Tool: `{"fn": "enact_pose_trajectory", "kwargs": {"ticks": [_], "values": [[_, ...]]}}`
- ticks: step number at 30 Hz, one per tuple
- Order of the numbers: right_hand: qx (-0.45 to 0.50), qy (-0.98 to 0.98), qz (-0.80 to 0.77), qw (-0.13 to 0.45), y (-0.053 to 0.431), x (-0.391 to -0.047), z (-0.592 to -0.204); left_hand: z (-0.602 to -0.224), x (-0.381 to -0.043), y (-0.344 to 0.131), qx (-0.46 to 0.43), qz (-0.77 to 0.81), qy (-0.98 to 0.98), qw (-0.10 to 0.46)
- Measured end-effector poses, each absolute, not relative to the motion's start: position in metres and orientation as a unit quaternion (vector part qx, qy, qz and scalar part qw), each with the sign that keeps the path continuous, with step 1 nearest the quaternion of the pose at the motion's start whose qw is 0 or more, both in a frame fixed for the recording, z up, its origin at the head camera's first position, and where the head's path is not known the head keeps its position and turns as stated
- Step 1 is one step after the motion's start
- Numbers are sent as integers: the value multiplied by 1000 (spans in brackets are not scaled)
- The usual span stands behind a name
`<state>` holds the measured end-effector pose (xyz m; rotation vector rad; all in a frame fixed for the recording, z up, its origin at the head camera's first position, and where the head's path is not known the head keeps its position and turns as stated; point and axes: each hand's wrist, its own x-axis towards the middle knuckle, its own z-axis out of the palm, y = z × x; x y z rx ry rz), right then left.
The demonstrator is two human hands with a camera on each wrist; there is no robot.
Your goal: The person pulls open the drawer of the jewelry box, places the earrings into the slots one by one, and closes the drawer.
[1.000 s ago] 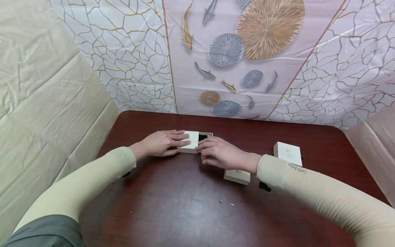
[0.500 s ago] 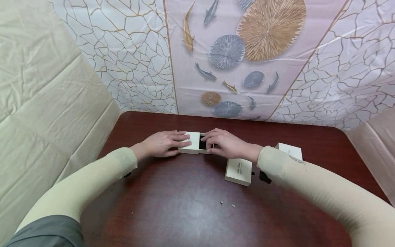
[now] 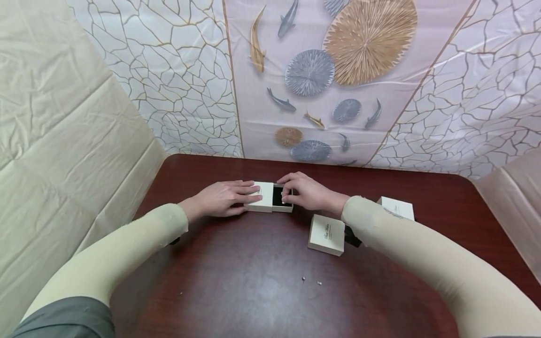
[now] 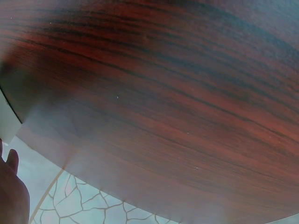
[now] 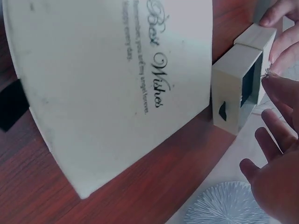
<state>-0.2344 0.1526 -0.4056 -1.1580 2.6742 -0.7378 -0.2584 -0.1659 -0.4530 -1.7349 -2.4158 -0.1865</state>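
Note:
In the head view, a white slide-out gift box (image 3: 266, 195) lies near the table's back, its drawer (image 3: 282, 209) pulled partway out to the right with black lining inside. My left hand (image 3: 221, 198) rests on the box's cover, fingers stretched across the top and thumb along the near side. Above the drawer, my right hand (image 3: 310, 191) pinches a tiny metallic piece, like a stud earring (image 5: 267, 73), between thumb and index finger; the right wrist view shows its other fingers spread. The left wrist view catches only the edge of a hand (image 4: 13, 191).
A second white box (image 3: 327, 234), lettered "Best Wishes", lies nearer on the right, with a black ribbon tab. Farther right is a third white box (image 3: 398, 208), partly behind the sleeve. Two tiny pieces (image 3: 303, 279) lie on the dark red table (image 3: 236, 291). Patterned cloth (image 3: 186, 94) hangs behind.
My right hand has shifted right and back from the cover's edge to over the drawer's right part, uncovering the black lining and the lettered box. My left hand stays on the cover.

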Motion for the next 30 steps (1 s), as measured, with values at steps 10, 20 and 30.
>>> {"fn": "enact_pose_trajectory", "kwargs": {"ticks": [10, 20, 30], "values": [[-372, 897, -225, 77, 150, -244, -418, -453, -257, -165, -578, -56, -811, 75], [-370, 902, -213, 70, 148, -245, -422, -453, -257, -165, -577, -58, -811, 73], [-358, 906, -211, 77, 145, -248, -421, -454, -259, -166, -576, -58, -812, 73]]}}
